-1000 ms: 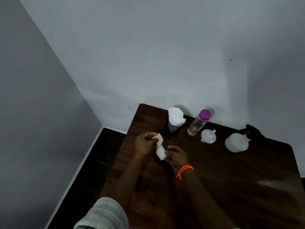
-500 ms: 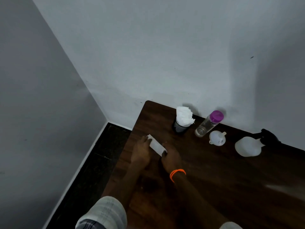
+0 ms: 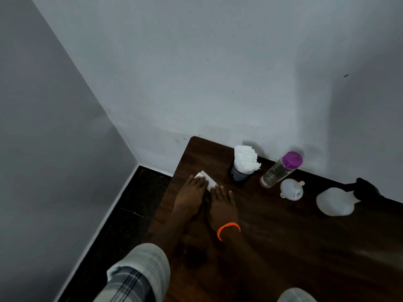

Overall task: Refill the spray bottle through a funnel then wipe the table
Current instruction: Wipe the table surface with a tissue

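Both hands lie flat side by side on the dark wooden table (image 3: 283, 247), fingers straight: the left hand (image 3: 192, 196) and the right hand (image 3: 222, 203), with an orange band (image 3: 228, 229) at its wrist, press a folded white paper tissue (image 3: 207, 179) near the table's far left corner. Just beyond stands a black cup stuffed with white tissues (image 3: 243, 165). To its right are a clear bottle with a purple cap (image 3: 281, 168), a small white plastic funnel (image 3: 291, 189) and a translucent white spray bottle with a black trigger head (image 3: 337, 200), lying on its side.
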A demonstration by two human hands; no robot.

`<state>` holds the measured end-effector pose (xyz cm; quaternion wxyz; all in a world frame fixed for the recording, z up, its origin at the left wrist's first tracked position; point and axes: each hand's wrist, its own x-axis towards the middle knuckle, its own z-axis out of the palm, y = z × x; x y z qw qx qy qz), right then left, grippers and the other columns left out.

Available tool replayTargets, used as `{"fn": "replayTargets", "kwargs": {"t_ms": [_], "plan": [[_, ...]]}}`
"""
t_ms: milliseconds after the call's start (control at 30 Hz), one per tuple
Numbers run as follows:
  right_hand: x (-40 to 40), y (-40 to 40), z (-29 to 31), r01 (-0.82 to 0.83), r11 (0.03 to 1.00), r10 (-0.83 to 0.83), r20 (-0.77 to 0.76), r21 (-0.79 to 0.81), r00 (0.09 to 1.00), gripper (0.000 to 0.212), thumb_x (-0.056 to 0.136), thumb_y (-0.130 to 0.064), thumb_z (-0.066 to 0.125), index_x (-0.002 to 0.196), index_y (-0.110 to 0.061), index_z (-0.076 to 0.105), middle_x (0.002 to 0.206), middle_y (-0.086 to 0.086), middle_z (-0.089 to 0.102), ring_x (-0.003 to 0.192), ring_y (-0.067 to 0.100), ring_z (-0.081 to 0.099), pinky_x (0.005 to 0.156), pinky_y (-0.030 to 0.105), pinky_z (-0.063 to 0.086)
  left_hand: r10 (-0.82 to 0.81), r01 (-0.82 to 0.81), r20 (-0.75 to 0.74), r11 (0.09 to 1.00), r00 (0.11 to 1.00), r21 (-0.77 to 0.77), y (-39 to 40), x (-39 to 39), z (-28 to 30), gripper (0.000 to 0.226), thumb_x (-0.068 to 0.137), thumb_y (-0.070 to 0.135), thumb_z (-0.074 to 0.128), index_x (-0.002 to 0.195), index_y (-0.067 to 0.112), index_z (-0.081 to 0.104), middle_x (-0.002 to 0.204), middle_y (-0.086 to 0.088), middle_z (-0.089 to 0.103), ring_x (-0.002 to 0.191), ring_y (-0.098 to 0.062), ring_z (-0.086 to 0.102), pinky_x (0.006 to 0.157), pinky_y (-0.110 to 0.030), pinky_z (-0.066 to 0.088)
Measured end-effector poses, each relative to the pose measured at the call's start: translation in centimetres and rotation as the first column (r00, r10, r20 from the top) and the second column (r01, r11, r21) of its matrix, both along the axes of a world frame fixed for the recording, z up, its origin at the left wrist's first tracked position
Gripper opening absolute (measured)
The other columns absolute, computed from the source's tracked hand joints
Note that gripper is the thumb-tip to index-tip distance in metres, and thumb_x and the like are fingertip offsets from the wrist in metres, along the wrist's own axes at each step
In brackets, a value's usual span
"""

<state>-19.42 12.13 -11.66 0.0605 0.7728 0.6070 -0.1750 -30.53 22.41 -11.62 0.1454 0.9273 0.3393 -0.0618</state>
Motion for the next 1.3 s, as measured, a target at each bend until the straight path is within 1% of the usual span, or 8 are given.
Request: {"fn": "replayTargets", "kwargs": {"t_ms": [133, 267, 400, 600, 767, 933, 1067, 1300], "plan": [[0.5, 3.5, 0.1, 0.087, 0.996, -0.087, 0.008, 0.031, 0.996, 0.055, 0.096, -0.036, 0.033, 0.126, -0.009, 0.071, 0.135, 0.014, 0.066, 0.131, 0.028, 0.059, 0.116, 0.049, 0.029, 0.043, -0.043, 0.002, 0.999, 0.999, 0.017, 2.2, 0.2, -0.1, 0.062, 0.099, 0.036, 0.029, 0.152, 0.007, 0.041, 0.158, -0.015, 0.038, 0.149, -0.026, 0.031, 0.126, -0.042, 0.007], [-0.1, 5.3, 0.2, -0.046, 0.997, 0.052, -0.102, 0.065, 0.993, 0.056, 0.107, -0.031, 0.033, 0.158, -0.011, 0.030, 0.166, 0.010, 0.027, 0.155, 0.024, 0.021, 0.126, 0.041, 0.011, 0.135, -0.136, 0.029, 0.991, 0.990, 0.020, 3.1, -1.5, 0.7, 0.057, 0.097, 0.028, 0.032, 0.147, 0.007, 0.049, 0.153, -0.015, 0.046, 0.145, -0.027, 0.039, 0.124, -0.041, 0.009], [-2.3, 5.8, -0.7, -0.115, 0.990, 0.127, -0.151, 0.083, 0.980, 0.060, 0.107, -0.034, 0.033, 0.161, -0.010, 0.021, 0.169, 0.012, 0.016, 0.157, 0.023, 0.011, 0.128, 0.038, 0.006, 0.202, -0.201, 0.022, 0.979, 0.979, -0.015, 2.5, -4.8, 1.3, 0.050, 0.100, 0.023, 0.047, 0.146, 0.004, 0.049, 0.153, -0.017, 0.046, 0.146, -0.028, 0.038, 0.125, -0.043, 0.011], [-6.7, 3.0, -1.1, -0.166, 0.982, 0.180, -0.213, 0.086, 0.960, 0.063, 0.108, -0.035, 0.031, 0.162, -0.011, 0.014, 0.171, 0.009, 0.006, 0.158, 0.021, 0.000, 0.126, 0.038, -0.004, 0.220, -0.222, -0.065, 0.975, 0.973, -0.024, -0.6, -10.3, -1.1, 0.056, 0.078, 0.034, 0.040, 0.112, 0.006, 0.075, 0.115, -0.015, 0.073, 0.106, -0.031, 0.072, 0.101, -0.051, 0.050], [-9.8, -1.2, -1.7, -0.191, 0.973, 0.218, -0.238, 0.132, 0.946, 0.082, 0.092, -0.051, 0.006, 0.161, -0.011, 0.018, 0.170, 0.010, 0.012, 0.158, 0.023, 0.004, 0.122, 0.034, -0.012, 0.238, -0.239, -0.084, 0.971, 0.968, 0.002, -5.8, -13.8, 0.8, 0.053, 0.081, 0.029, 0.041, 0.113, 0.004, 0.075, 0.117, -0.018, 0.072, 0.116, -0.035, 0.067, 0.104, -0.050, 0.050], [-12.4, -6.1, -1.0, -0.281, 0.952, 0.304, -0.237, 0.124, 0.923, 0.072, 0.098, -0.049, 0.021, 0.158, -0.011, 0.030, 0.166, 0.010, 0.024, 0.156, 0.023, 0.019, 0.126, 0.034, 0.000, 0.296, -0.297, -0.030, 0.954, 0.955, -0.043, -10.8, -17.7, 0.9, 0.057, 0.084, 0.039, 0.046, 0.119, 0.003, 0.072, 0.125, -0.019, 0.069, 0.125, -0.038, 0.060, 0.111, -0.047, 0.028], [-14.4, -9.8, -1.0, -0.332, 0.938, 0.345, -0.195, 0.095, 0.918, 0.064, 0.098, -0.047, 0.041, 0.151, -0.012, 0.046, 0.158, 0.009, 0.044, 0.148, 0.021, 0.039, 0.118, 0.037, 0.015, 0.355, -0.354, 0.019, 0.933, 0.935, -0.062, -14.5, -20.3, 1.4, 0.052, 0.085, 0.034, 0.047, 0.120, 0.005, 0.073, 0.128, -0.015, 0.068, 0.131, -0.036, 0.056, 0.115, -0.044, 0.025], [-16.4, -14.9, -0.7, -0.421, 0.902, 0.431, -0.195, 0.092, 0.881, 0.062, 0.098, -0.045, 0.045, 0.151, -0.013, 0.046, 0.159, 0.007, 0.043, 0.149, 0.020, 0.036, 0.119, 0.039, 0.016, 0.400, -0.401, -0.035, 0.914, 0.916, -0.051, -20.9, -23.2, 1.8, 0.048, 0.085, 0.032, 0.047, 0.117, 0.010, 0.074, 0.123, -0.011, 0.071, 0.129, -0.032, 0.058, 0.111, -0.046, 0.030]]}}
